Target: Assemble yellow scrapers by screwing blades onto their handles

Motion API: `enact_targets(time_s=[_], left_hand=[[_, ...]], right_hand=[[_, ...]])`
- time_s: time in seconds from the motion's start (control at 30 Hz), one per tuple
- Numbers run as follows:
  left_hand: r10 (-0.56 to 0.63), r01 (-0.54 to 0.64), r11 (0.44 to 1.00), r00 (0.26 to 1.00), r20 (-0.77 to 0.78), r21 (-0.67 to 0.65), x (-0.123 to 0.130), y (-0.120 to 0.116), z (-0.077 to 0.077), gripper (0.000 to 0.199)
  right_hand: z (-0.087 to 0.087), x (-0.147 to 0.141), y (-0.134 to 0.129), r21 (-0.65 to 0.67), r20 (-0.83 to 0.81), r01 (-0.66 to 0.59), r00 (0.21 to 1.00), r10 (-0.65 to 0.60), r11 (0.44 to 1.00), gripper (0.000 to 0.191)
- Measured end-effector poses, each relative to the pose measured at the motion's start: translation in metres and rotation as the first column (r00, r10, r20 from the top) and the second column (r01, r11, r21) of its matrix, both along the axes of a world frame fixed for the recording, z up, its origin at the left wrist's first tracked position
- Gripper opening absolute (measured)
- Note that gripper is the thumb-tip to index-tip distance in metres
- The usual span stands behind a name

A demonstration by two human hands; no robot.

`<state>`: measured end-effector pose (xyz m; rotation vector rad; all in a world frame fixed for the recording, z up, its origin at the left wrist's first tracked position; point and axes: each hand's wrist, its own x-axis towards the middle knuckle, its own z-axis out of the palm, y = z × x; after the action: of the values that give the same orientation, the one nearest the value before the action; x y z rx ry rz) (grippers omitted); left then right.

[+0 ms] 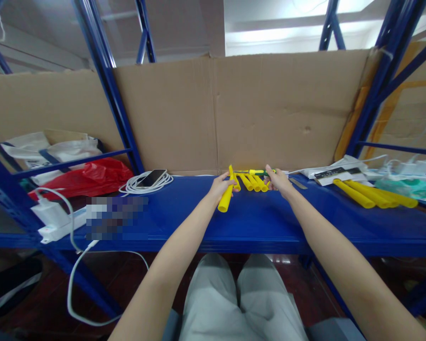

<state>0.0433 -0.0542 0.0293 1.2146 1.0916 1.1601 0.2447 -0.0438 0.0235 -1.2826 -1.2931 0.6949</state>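
Observation:
My left hand (220,186) is closed around a yellow tube (226,200), which is tilted with its wide open end toward me. A screwdriver with a yellow and green handle (257,172) is gripped in my right hand (275,178), its thin shaft pointing left toward the upper part of the tube. Between my hands, several more yellow tubes (251,182) lie side by side on the blue shelf (248,222). Whether the screwdriver tip touches the held tube is too small to tell.
Several yellow tubes (369,194) lie at the right beside a white package (341,166) and green plastic (408,188). A phone (152,178) rests on a coiled white cable at the left, near a red bag (92,177) and a power strip (62,228). Cardboard (270,109) stands behind.

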Motion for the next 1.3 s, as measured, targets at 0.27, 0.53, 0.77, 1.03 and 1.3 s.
enact_targets(time_s=[0.27, 0.53, 0.77, 1.03, 1.3], left_hand=[[0.010, -0.010, 1.000, 1.000, 0.003, -0.013, -0.0011, 0.0019, -0.0004, 0.066], [0.009, -0.009, 1.000, 1.000, 0.013, -0.007, -0.0011, 0.0014, 0.0001, 0.064], [-0.011, 0.011, 1.000, 1.000, 0.004, -0.002, -0.0020, 0.0029, 0.0005, 0.065], [0.021, -0.021, 1.000, 1.000, 0.003, -0.007, -0.0032, 0.0048, -0.0003, 0.067], [0.010, -0.010, 1.000, 1.000, -0.006, -0.004, -0.0011, 0.0004, 0.0020, 0.068]], right_hand=[[0.0024, -0.0020, -0.0054, 0.003, -0.006, -0.100, 0.995, 0.100, 0.995, 0.032], [0.0032, -0.0040, -0.0039, -0.012, -0.203, -0.183, 0.963, 0.176, 0.983, 0.030], [0.0031, -0.0023, -0.0050, -0.005, -0.023, -0.039, 0.999, 0.039, 0.999, 0.042], [0.0069, -0.0047, -0.0071, -0.020, -0.299, -0.325, 0.904, 0.305, 0.946, 0.028], [0.0036, -0.0014, -0.0036, -0.051, -0.220, -0.113, 0.970, 0.099, 0.992, 0.035]])
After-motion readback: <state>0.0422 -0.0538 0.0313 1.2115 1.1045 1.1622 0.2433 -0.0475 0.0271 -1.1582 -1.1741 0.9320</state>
